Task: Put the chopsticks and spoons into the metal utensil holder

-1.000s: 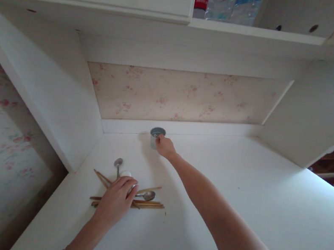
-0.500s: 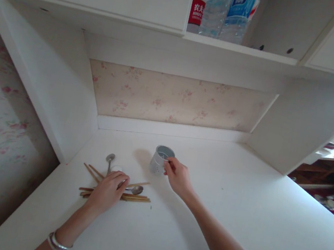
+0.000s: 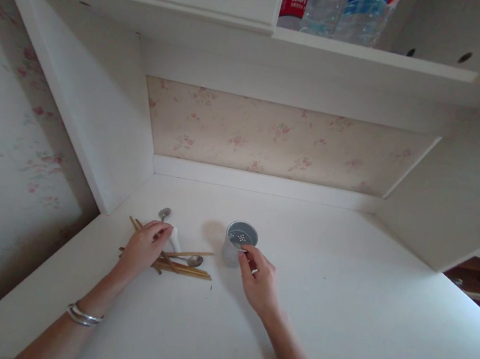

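Observation:
A grey utensil holder, with small holes in its bottom, stands upright on the white counter. My right hand pinches its near right rim. My left hand is over a loose pile of wooden chopsticks, fingertips pressed together; what they hold, if anything, is hidden. Beyond those fingers lies a metal spoon, its handle partly covered by the hand. A white spoon-like piece rests just right of the fingertips. Another metal spoon lies among the chopsticks, bowl towards the holder.
The white counter runs back to a floral-papered panel. White side panels flank it. Overhead, a cupboard shelf holds several plastic bottles. A floral wall is at the left.
My left hand has drawn back from the middle of the pile to its left side, uncovering more chopsticks and the white piece. My right hand stays on the holder's rim. The view has tilted down.

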Demonstrator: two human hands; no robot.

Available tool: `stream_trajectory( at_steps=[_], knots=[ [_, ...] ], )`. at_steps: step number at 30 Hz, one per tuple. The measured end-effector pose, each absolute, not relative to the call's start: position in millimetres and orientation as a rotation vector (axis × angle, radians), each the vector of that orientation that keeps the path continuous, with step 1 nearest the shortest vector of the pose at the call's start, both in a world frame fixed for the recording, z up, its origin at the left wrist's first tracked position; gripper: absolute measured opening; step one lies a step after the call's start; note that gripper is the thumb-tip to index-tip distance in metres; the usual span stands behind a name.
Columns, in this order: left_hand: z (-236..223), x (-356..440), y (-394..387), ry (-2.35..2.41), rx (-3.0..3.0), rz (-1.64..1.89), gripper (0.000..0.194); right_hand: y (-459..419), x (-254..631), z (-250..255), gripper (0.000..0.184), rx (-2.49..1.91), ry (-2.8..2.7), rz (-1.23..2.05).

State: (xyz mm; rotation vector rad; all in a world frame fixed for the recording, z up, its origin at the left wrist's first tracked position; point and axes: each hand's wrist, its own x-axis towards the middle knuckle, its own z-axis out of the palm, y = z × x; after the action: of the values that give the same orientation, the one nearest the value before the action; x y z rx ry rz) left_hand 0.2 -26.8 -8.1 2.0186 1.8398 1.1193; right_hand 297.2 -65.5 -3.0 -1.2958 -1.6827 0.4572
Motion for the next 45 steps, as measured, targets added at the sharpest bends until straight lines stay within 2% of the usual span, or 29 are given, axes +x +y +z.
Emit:
stream_trajectory(
  at_steps=[6,12,16,20,23,28,38,45],
  knots=[
    [-8.0,-28.6,-22.9,2.121,1.750,1.184,0.036,-68.9,298.3,-1.6,0.029,-1.316,-1.749,0.443],
    [-11.8,-49.9,-23.8,2.357,1.732,0.974,0.032,-71.7,295.0,-6.0,0.034,-1.348,-1.772,0.464],
    [-11.9,-51.1,-24.8,2.367,1.797,0.823,0.028,-70.8,294.8,-7.3,0.037,-1.366,-1.768,0.474],
    [-12.0,-45.6,-25.0,2.332,1.905,0.730,0.033,-72.5,294.2,-5.4,0.041,-1.359,-1.754,0.480],
    [-13.6,-42.3,-22.1,2.324,1.949,0.691,0.039,-75.8,294.4,-4.6,0.036,-1.327,-1.726,0.476],
    [-14.8,-39.4,-12.1,2.268,1.935,0.611,0.041,-80.8,293.2,-9.0,0.016,-1.231,-1.834,0.473],
    [-7.0,-37.0,-9.6,2.265,2.009,0.365,0.040,-78.7,286.8,-14.5,0.016,-1.231,-2.180,0.479],
    [-10.9,-40.1,-3.5,2.222,1.805,0.492,0.037,-78.7,286.9,-15.3,0.016,-1.190,-2.229,0.526]
  ],
)
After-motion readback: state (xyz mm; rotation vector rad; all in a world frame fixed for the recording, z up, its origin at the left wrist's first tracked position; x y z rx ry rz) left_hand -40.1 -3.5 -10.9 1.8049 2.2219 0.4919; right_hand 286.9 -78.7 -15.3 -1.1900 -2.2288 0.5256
